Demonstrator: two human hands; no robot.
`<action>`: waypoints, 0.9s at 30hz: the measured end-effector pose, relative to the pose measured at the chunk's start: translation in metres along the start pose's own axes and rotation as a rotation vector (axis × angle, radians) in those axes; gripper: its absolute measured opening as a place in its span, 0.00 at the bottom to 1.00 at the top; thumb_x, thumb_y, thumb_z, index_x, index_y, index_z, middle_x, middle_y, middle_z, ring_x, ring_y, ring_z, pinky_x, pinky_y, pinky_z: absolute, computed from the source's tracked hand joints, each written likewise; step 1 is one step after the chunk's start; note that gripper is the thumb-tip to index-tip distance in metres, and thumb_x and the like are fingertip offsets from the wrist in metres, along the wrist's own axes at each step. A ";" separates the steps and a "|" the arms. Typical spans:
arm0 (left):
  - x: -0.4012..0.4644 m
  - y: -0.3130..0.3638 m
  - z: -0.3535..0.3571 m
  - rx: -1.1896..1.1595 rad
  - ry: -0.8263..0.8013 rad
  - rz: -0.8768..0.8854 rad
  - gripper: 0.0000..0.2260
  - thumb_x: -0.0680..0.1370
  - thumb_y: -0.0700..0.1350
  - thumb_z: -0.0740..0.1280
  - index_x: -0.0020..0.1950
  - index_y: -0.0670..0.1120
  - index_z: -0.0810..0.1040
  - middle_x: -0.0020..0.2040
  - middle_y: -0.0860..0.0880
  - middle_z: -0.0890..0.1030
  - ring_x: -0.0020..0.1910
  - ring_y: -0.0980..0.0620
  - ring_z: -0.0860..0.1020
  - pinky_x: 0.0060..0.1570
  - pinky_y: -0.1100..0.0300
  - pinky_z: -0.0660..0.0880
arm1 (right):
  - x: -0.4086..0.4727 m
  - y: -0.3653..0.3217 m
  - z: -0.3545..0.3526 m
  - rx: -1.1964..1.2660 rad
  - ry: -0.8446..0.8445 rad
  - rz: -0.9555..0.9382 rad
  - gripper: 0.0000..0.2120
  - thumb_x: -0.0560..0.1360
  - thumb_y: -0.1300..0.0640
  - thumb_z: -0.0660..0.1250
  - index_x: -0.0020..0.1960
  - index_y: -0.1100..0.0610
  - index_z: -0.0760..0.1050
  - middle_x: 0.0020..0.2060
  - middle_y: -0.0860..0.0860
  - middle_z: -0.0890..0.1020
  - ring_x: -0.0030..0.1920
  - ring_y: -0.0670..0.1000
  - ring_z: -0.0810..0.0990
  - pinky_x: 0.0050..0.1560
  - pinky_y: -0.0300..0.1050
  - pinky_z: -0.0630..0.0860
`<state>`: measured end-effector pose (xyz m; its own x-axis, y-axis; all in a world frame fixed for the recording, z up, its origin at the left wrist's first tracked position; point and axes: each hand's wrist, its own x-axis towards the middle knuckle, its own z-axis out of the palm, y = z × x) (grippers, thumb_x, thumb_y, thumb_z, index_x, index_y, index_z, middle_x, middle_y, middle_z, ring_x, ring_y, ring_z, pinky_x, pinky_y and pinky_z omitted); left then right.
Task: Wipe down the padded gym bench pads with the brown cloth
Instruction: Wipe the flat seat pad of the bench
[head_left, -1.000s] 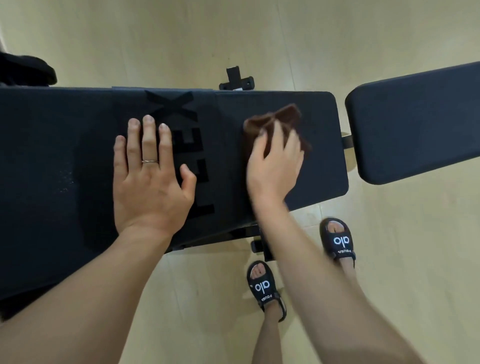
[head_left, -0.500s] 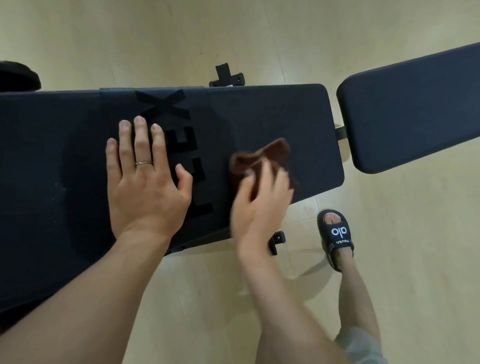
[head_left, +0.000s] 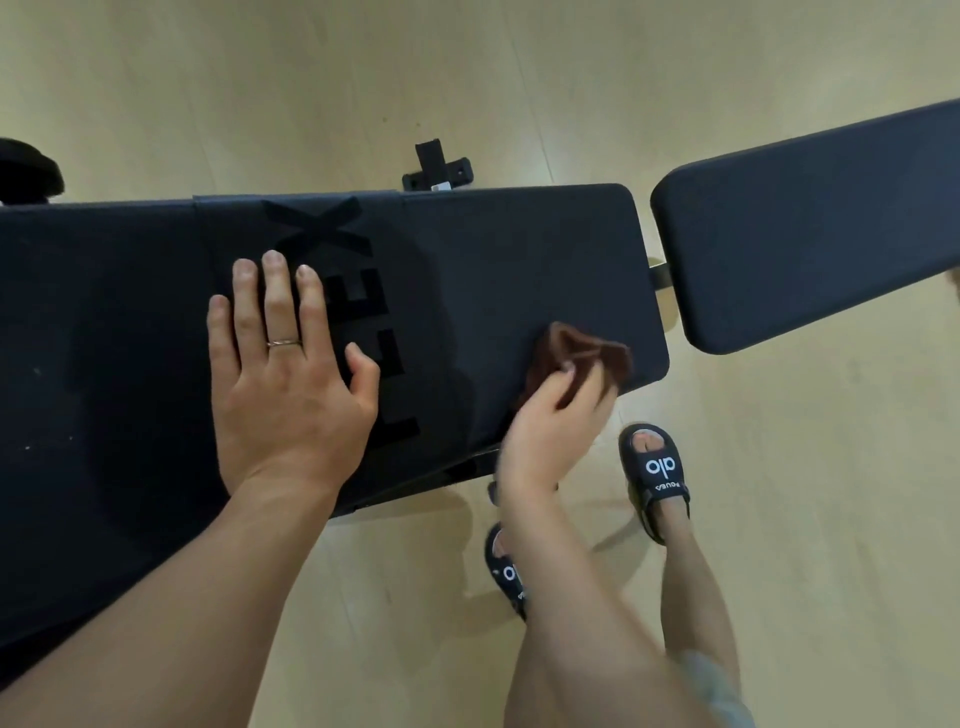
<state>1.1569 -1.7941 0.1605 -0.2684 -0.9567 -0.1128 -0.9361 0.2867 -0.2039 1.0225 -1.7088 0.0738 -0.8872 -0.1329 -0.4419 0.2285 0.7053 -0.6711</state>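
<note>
Now the right hand bunches the brown cloth in curled fingers at the long bench pad's near right corner; left hand presses flat, fingers straight

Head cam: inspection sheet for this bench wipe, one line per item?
Surface: long pad, black, FLEX lettering; second pad apart at right.
Job's things: brown cloth, bunched at the long pad's near right corner.
Clutter: nothing seen.
Hands: left hand flat on the long pad; right hand grips the cloth.
Cables: nothing seen.
Surroundings: pale wood floor; black sandals; frame foot beyond the pad.
</note>
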 end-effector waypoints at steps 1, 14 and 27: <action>-0.001 0.001 -0.001 0.000 -0.003 -0.002 0.30 0.83 0.51 0.57 0.82 0.39 0.56 0.83 0.38 0.54 0.83 0.40 0.49 0.81 0.42 0.46 | -0.027 -0.001 -0.001 0.006 -0.044 -0.004 0.19 0.86 0.54 0.60 0.76 0.55 0.72 0.81 0.53 0.63 0.81 0.53 0.59 0.78 0.41 0.57; 0.000 -0.001 0.001 -0.010 0.005 0.003 0.30 0.83 0.51 0.56 0.82 0.38 0.56 0.83 0.37 0.54 0.83 0.39 0.50 0.81 0.42 0.46 | 0.105 0.001 0.010 -0.264 0.023 -0.103 0.26 0.81 0.45 0.50 0.67 0.55 0.78 0.67 0.52 0.80 0.70 0.58 0.74 0.75 0.65 0.65; 0.001 0.002 0.002 0.009 0.002 0.003 0.30 0.82 0.53 0.52 0.81 0.39 0.57 0.82 0.37 0.56 0.82 0.39 0.51 0.81 0.42 0.48 | 0.090 -0.080 0.073 -0.210 -0.517 -1.003 0.21 0.84 0.48 0.56 0.70 0.54 0.79 0.71 0.51 0.79 0.75 0.52 0.71 0.80 0.56 0.60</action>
<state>1.1554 -1.7942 0.1586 -0.2715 -0.9560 -0.1116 -0.9332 0.2898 -0.2125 0.9536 -1.8275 0.0442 -0.3505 -0.9365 0.0114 -0.6031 0.2164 -0.7677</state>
